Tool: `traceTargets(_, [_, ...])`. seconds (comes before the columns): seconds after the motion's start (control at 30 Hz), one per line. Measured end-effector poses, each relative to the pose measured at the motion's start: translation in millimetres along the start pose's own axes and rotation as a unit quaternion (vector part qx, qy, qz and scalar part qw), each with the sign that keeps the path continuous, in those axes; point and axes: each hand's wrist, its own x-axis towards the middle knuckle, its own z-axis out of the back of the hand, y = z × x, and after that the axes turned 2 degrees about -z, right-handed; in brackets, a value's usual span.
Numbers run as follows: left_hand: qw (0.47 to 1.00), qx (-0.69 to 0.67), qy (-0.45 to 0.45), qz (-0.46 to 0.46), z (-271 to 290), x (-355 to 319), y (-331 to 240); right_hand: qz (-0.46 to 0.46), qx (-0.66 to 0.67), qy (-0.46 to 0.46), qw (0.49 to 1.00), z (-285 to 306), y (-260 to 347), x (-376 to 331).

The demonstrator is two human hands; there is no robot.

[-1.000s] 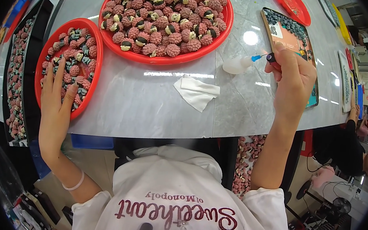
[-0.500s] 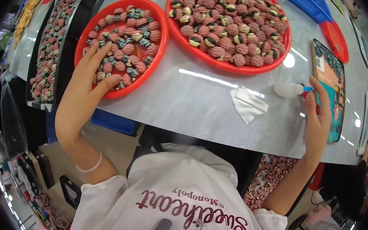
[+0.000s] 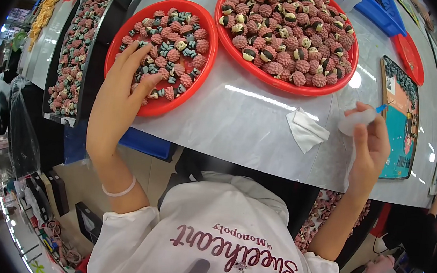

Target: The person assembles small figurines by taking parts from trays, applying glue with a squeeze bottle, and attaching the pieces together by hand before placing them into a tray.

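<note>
My left hand (image 3: pixel 120 99) reaches over the smaller round red tray (image 3: pixel 207 78), its fingers stretched and apart among the pieces. Bumpy pink pieces (image 3: pixel 173 55) and small grey-green pieces lie mixed in that tray. Whether the fingertips touch any piece, I cannot tell. On the right, my right hand (image 3: pixel 372 150) is closed around a small whitish squeeze bottle (image 3: pixel 356 122) with a blue nozzle, tilted up to the right above the table. A folded white cloth (image 3: pixel 306 131) lies to the left of the bottle.
A larger red tray (image 3: pixel 290 89) heaped with pink, black and cream pieces stands at the back. Left is a long black tray (image 3: pixel 98 43) of pieces. At right lie a teal-and-orange board (image 3: pixel 396 152), a red tray (image 3: pixel 409 59) and a blue bin (image 3: pixel 382 18).
My right hand has taken hold of the squeeze bottle and lifted and tilted it. My left hand stays over the smaller tray. The whole view has shifted slightly.
</note>
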Motion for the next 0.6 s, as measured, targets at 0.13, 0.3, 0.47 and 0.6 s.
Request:
traceTargets(0.13, [0.999, 0.023, 0.025, -0.006, 4.2, -10.7, -9.9, -0.040, 0.213, -0.015, 0.976, -3.1, 6.7, -10.8])
traceTargets(0.3, [0.995, 0.084, 0.036, -0.029, -10.2, -7.3, -6.7, -0.059, 0.232, -0.011, 0.971, -6.3, 1.9, -15.7])
traceTargets(0.47, [0.993, 0.105, 0.042, -0.032, -10.4, -5.5, -4.8, -0.085, 0.245, -0.056, 0.964, -8.3, -1.5, -19.1])
traceTargets(0.6, [0.992, 0.116, 0.043, -0.015, -9.0, -6.3, -6.3, -0.082, 0.239, -0.070, 0.965, -10.3, -2.3, -21.0])
